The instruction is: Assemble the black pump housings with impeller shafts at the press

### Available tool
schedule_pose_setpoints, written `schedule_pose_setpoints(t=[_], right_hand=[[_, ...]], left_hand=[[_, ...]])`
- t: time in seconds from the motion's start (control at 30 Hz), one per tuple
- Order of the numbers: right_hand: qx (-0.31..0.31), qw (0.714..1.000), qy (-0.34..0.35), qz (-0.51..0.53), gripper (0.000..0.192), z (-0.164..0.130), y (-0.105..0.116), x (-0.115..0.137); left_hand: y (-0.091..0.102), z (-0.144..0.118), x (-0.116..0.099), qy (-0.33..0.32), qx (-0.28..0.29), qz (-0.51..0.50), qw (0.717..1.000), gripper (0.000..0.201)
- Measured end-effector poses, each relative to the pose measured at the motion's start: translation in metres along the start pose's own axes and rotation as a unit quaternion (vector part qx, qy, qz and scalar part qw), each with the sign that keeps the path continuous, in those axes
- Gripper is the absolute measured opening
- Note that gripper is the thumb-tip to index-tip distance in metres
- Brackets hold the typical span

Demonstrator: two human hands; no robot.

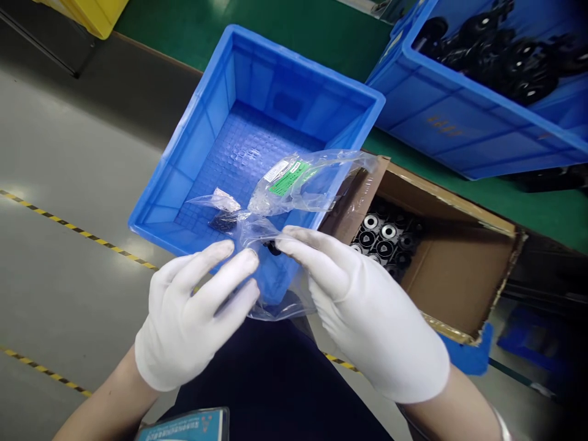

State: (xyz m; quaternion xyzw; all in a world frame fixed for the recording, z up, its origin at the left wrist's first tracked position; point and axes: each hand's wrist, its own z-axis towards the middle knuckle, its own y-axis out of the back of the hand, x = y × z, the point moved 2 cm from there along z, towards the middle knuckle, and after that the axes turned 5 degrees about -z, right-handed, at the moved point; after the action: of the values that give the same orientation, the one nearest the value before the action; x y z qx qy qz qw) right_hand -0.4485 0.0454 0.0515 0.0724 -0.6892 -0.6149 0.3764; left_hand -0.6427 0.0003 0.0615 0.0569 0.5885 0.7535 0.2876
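Observation:
My right hand (353, 294), in a white glove, pinches a clear plastic bag (257, 226) between thumb and fingers. A small black part (272, 247) shows at those fingertips, partly covered. My left hand (202, 306), also gloved in white, has its fingers spread at the bag's near left side; its thumb is hidden. Beyond both hands, a clear plastic bag with a green label (288, 179) lies over the right side of a blue bin (184, 144). A small bag with dark contents (224, 219) is at the bin's near end.
Right of the bin stands an open cardboard box (452, 263) holding several round black and silver parts (384, 245). A larger blue crate (436, 116) of black parts stands at upper right. A yellow bin (98, 15) is at upper left. Yellow-black tape (78, 229) marks the grey floor.

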Motion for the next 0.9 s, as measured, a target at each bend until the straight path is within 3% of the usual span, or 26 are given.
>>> schedule_pose_setpoints(t=[0.27, 0.43, 0.57, 0.73, 0.83, 0.9], right_hand=[[-0.014, 1.0, -0.028, 0.001, 0.04, -0.031, -0.011, 0.002], [-0.019, 0.998, -0.044, -0.04, 0.039, -0.1, -0.008, 0.01], [-0.014, 0.995, -0.078, -0.055, 0.038, -0.211, -0.018, 0.005], [-0.024, 0.985, -0.162, -0.055, 0.045, -0.411, -0.05, -0.016], [0.037, 0.949, -0.311, -0.019, 0.043, -0.532, -0.062, -0.022], [0.06, 0.915, -0.399, 0.009, 0.04, -0.596, -0.06, -0.021]], left_hand=[[-0.018, -0.02, -0.005, -0.01, 0.022, 0.073, 0.997, 0.022], [-0.038, -0.046, -0.019, -0.003, 0.073, 0.126, 0.989, 0.017], [-0.057, -0.07, -0.065, 0.008, 0.076, 0.12, 0.99, 0.017], [-0.099, -0.093, -0.117, 0.044, 0.113, 0.109, 0.987, 0.025], [-0.104, -0.088, -0.124, 0.073, 0.036, 0.105, 0.991, 0.038], [-0.098, -0.075, -0.125, 0.084, -0.025, 0.096, 0.992, 0.046]])
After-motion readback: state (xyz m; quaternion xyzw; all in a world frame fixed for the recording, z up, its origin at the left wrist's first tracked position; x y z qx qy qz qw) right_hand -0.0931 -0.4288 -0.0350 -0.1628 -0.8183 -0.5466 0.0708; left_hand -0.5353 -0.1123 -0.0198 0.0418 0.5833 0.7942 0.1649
